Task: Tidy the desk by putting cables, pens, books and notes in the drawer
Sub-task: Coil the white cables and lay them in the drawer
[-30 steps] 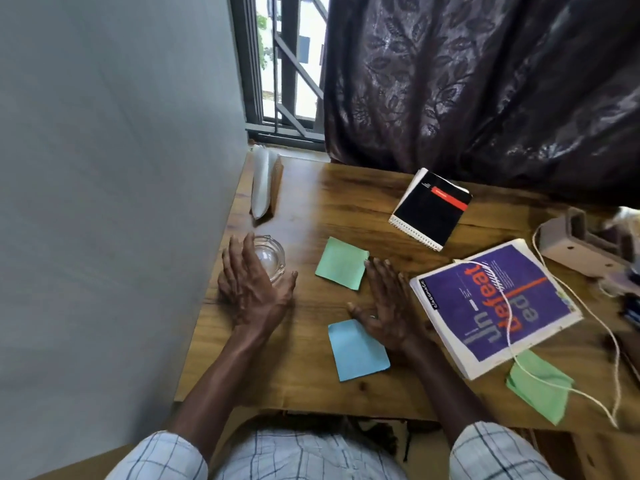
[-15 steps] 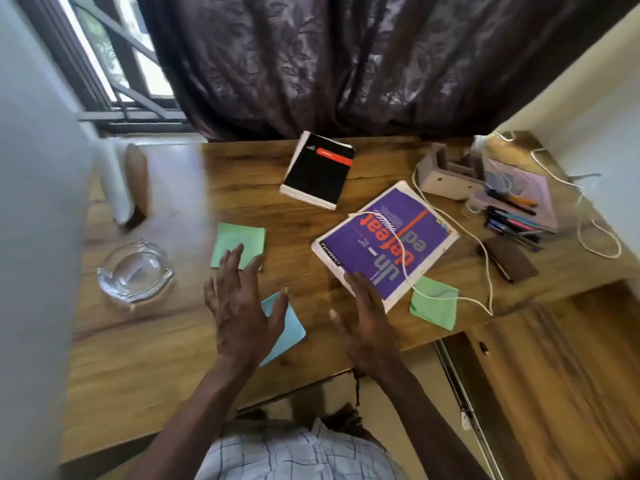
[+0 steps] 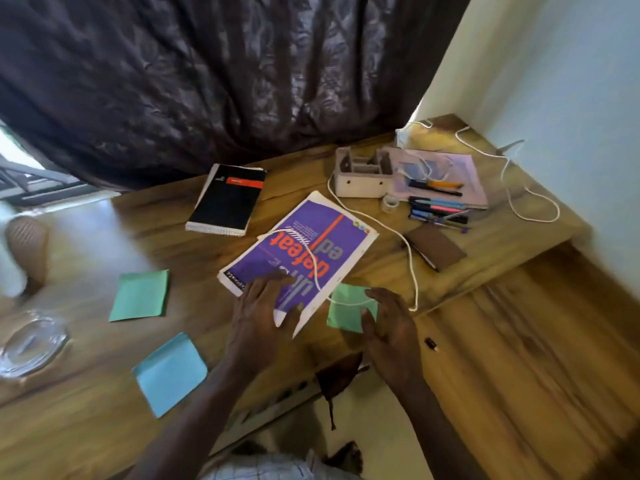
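1. Since half a second ago, your left hand (image 3: pixel 258 317) has left the blue note (image 3: pixel 169 374) and moved onto the purple book (image 3: pixel 301 254). Your right hand (image 3: pixel 391 334) has slid off the book's near edge to the green note (image 3: pixel 348 308) on its right.
2. Your left hand is wide open, fingers straight and spread. It lies flat on the book's nearest corner with the thumb across the white margin, and it grips nothing.
3. Your right hand is open and relaxed, fingers slightly bent. Thumb and fingertips touch the green note near the tabletop (image 3: pixel 86 427) edge, just right of centre, but are not closed round it.
4. The blue note lies at the lower left of the frame. A second green note (image 3: pixel 140 295) lies beyond it at mid-left. Both are apart from your hands.
5. The book lies tilted at centre, its title upside down to you. A white cable (image 3: pixel 412 268) runs across its cover and over the green note by your right fingers, then away toward the upper right.
6. Farther off, a black notebook (image 3: pixel 227 200) sits just beside the book's far left corner. Pens (image 3: pixel 438 211) lie in a loose row at upper right, near a grey organiser (image 3: pixel 363 176).
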